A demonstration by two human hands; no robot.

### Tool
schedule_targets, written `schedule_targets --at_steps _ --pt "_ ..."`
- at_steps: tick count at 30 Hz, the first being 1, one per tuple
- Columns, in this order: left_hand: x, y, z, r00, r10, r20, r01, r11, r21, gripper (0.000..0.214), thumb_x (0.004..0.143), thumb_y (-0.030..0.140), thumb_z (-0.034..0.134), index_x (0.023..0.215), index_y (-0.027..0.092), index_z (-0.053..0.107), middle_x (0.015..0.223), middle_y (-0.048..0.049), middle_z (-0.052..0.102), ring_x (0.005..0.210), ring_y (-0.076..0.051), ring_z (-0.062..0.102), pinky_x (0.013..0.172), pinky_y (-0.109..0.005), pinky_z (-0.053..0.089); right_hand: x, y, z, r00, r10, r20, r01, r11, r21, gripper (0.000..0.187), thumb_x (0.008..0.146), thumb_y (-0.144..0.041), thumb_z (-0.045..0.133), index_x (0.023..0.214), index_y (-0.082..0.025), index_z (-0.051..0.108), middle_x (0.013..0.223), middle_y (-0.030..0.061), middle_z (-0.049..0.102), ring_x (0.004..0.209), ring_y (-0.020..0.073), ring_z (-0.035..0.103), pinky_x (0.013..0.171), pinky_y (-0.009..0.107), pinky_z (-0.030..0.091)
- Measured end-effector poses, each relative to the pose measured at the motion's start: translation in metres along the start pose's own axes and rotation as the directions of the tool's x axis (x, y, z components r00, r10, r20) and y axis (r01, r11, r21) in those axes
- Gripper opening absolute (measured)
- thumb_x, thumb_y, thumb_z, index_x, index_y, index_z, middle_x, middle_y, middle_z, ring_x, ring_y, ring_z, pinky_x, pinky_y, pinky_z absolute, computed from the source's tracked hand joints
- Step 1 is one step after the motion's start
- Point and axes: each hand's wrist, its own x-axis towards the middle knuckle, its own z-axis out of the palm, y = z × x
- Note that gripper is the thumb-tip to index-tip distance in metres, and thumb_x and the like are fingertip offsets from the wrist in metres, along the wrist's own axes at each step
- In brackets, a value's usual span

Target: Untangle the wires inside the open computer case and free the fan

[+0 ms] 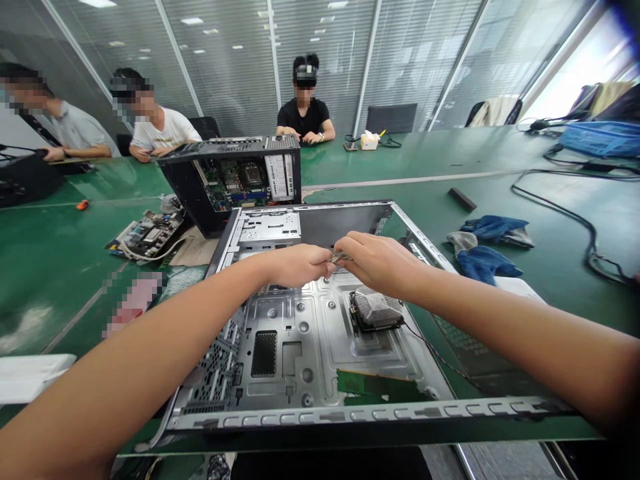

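An open computer case [320,333] lies on its side before me, its bare metal floor facing up. Above its middle, my left hand [300,264] pinches one end of a thin greyish bundle, which looks like a cable [340,257]. My right hand [380,261] has its fingers closed on the other end, close to the left hand. Most of the bundle is hidden by my fingers. Below my right hand, a CPU cooler [376,308] with metal fins rests inside the case, a thin wire trailing from it. Green memory sticks [377,384] lie nearer the front rim.
Behind stands another open computer tower [235,180], with a loose motherboard [150,233] to its left. Blue gloves [487,250] and a black cable [570,207] lie at the right, near a blue basket [600,138]. Several people sit across the green table [380,167].
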Motion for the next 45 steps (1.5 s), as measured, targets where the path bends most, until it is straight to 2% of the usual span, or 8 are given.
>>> schedule_targets --at_steps 8,13,19,26,39,45 --pt "0.000 -0.001 0.000 1.000 -0.005 0.006 0.005 1.000 -0.027 0.028 0.091 0.036 0.034 0.086 0.017 0.054 0.090 -0.0061 0.061 0.078 -0.017 0.053 0.066 -0.029 0.038 0.003 0.002 0.002 0.997 -0.062 -0.038 0.059 0.996 -0.066 0.020 0.093 -0.025 0.043 0.079 -0.017 0.055 0.076 0.0046 0.055 0.067 0.0154 0.043 0.063 0.029 0.026" --pt "-0.001 0.001 0.000 1.000 0.002 0.012 -0.001 0.995 -0.104 0.028 0.089 0.039 0.035 0.089 0.017 0.052 0.084 -0.0044 0.058 0.076 -0.016 0.049 0.065 -0.029 0.038 0.002 0.004 0.005 0.987 -0.104 -0.123 0.091 0.990 -0.107 0.023 0.092 -0.017 0.042 0.074 -0.017 0.056 0.071 0.0036 0.055 0.069 0.0160 0.041 0.067 0.031 0.025" --pt "-0.001 0.000 0.001 0.999 0.040 0.001 -0.038 0.967 -0.250 0.021 0.087 0.035 0.037 0.084 0.018 0.048 0.071 -0.0013 0.048 0.065 -0.014 0.043 0.060 -0.029 0.037 -0.001 -0.001 0.001 0.976 -0.154 -0.154 0.123 0.973 -0.193 0.022 0.087 -0.007 0.042 0.075 -0.017 0.056 0.073 0.0047 0.054 0.069 0.0173 0.038 0.073 0.032 0.027" --pt "0.000 -0.006 0.003 0.996 0.083 0.013 -0.074 0.939 -0.337 0.022 0.089 0.038 0.037 0.084 0.019 0.046 0.071 -0.0018 0.047 0.065 -0.015 0.043 0.059 -0.030 0.038 -0.002 -0.005 -0.002 0.974 -0.179 -0.140 0.131 0.945 -0.299 0.023 0.086 -0.004 0.038 0.080 -0.017 0.056 0.077 0.0058 0.054 0.074 0.0193 0.038 0.076 0.032 0.026" --pt "-0.004 -0.005 0.001 0.995 0.100 -0.001 -0.094 0.926 -0.365 0.021 0.090 0.037 0.036 0.081 0.019 0.043 0.068 0.0004 0.041 0.061 -0.014 0.039 0.058 -0.029 0.036 0.000 -0.005 0.002 0.973 -0.166 -0.162 0.094 0.921 -0.378 0.024 0.088 -0.008 0.036 0.077 -0.018 0.055 0.072 0.0051 0.051 0.068 0.0193 0.034 0.069 0.033 0.022" --pt "-0.003 -0.005 0.002 0.994 0.105 0.024 -0.089 0.921 -0.379 0.021 0.090 0.037 0.037 0.081 0.019 0.043 0.069 -0.0002 0.042 0.061 -0.013 0.038 0.056 -0.029 0.036 0.000 -0.006 0.002 0.974 -0.162 -0.158 0.101 0.936 -0.338 0.025 0.087 -0.007 0.036 0.074 -0.018 0.054 0.071 0.0053 0.052 0.067 0.0188 0.034 0.068 0.033 0.022"
